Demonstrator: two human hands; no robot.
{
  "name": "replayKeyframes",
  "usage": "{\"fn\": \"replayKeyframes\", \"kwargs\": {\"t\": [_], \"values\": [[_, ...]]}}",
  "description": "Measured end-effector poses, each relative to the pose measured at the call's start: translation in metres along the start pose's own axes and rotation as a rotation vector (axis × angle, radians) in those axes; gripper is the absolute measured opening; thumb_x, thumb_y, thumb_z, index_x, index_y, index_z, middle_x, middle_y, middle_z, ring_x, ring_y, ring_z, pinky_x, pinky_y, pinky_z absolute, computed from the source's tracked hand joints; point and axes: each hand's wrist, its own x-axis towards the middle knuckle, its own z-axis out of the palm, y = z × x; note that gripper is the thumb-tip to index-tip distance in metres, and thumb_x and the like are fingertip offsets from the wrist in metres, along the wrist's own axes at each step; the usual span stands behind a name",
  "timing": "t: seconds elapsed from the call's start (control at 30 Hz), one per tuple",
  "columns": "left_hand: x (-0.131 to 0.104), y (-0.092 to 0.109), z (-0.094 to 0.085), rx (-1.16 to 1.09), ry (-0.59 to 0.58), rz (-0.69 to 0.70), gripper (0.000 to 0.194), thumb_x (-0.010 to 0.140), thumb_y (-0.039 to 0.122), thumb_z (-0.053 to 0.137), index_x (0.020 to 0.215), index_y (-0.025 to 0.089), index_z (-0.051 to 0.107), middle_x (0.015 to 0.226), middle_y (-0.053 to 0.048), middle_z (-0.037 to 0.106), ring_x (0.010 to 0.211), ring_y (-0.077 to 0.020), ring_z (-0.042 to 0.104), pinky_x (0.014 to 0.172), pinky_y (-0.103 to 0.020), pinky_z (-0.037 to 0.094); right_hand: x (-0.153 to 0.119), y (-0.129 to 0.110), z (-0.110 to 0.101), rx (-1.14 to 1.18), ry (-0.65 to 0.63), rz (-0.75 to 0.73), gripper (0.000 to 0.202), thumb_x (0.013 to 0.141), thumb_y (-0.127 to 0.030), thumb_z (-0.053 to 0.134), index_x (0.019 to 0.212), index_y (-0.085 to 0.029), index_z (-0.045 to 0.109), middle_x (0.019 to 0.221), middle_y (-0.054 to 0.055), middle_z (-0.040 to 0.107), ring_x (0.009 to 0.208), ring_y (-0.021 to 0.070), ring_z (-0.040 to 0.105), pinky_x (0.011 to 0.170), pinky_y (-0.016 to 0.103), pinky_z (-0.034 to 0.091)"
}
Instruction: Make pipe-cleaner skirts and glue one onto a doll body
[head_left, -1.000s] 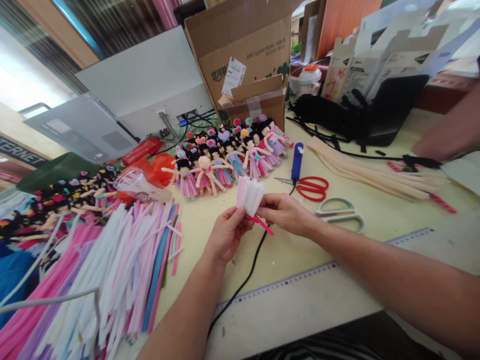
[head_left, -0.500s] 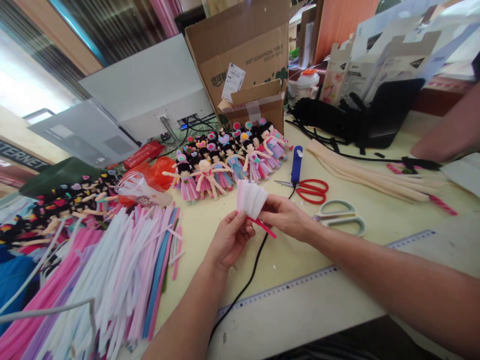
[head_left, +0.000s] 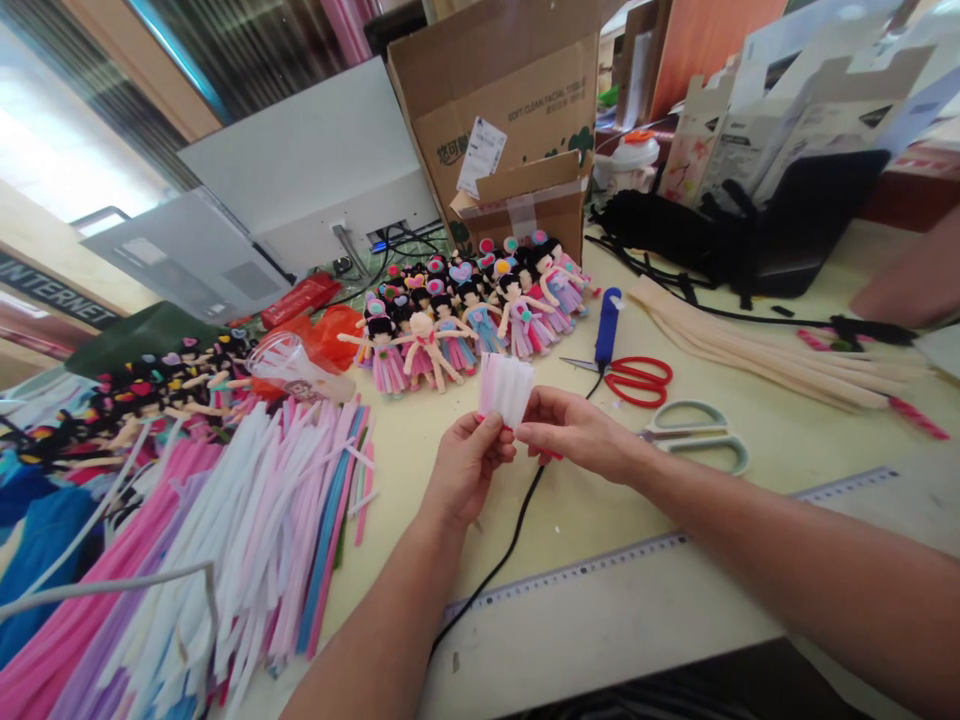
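Between my hands stands a small doll skirt (head_left: 507,388) of white and pale pink pipe-cleaner strips, with a red-pink strip along its lower edge. My left hand (head_left: 466,462) pinches its lower left corner between thumb and fingers. At its right side, the thumb and fingers of my right hand (head_left: 576,428) close on the lower edge and the red-pink strip, which mostly hides behind the fingers. Just beyond are several finished dolls (head_left: 517,310) and one bare beige doll figure (head_left: 429,350) without hair or skirt.
Red-handled scissors (head_left: 637,382), pale green-handled scissors (head_left: 701,437) and a blue-handled tool (head_left: 606,330) with a black cord lie to the right. A ruler strip (head_left: 630,553) runs along the front. Pink and white pipe cleaners (head_left: 247,530) pile at left; a cardboard box (head_left: 495,110) stands behind.
The skirt has become more upright and squared, its strips closer together. My right fingers have moved over the red-pink strip's free end. The whole view has shifted slightly.
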Motion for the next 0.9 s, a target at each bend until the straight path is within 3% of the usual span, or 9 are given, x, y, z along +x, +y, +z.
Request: {"fn": "replayKeyframes", "kwargs": {"t": [0.33, 0.57, 0.9], "values": [[-0.001, -0.001, 0.002, 0.031, 0.012, 0.017, 0.035, 0.053, 0.035, 0.084, 0.072, 0.012, 0.066, 0.062, 0.000, 0.066, 0.051, -0.0082, 0.057, 0.058, -0.022, 0.046, 0.003, 0.003, -0.003, -0.045, 0.067, 0.046, 0.018, 0.066, -0.031, 0.066, 0.074, -0.015, 0.062, 0.060, -0.003, 0.059, 0.048, 0.0077, 0.052, 0.047, 0.022, 0.042], [-0.002, 0.000, 0.002, 0.145, 0.056, 0.099, 0.031, 0.057, 0.034, 0.082, 0.075, 0.013, 0.068, 0.068, -0.003, 0.069, 0.054, -0.0104, 0.060, 0.063, -0.027, 0.049, 0.007, 0.009, -0.006, -0.125, 0.116, -0.034, 0.015, 0.068, -0.031, 0.063, 0.070, -0.016, 0.060, 0.057, -0.003, 0.057, 0.050, 0.0087, 0.051, 0.049, 0.023, 0.041], [-0.007, 0.004, 0.002, 0.307, 0.042, 0.222, 0.021, 0.062, 0.031, 0.078, 0.068, 0.015, 0.066, 0.062, 0.000, 0.067, 0.057, -0.0135, 0.063, 0.066, -0.030, 0.051, 0.007, 0.013, -0.008, -0.149, 0.074, -0.162, 0.014, 0.073, -0.027, 0.061, 0.081, -0.016, 0.065, 0.066, -0.001, 0.062, 0.057, 0.0105, 0.054, 0.055, 0.024, 0.045]]}}
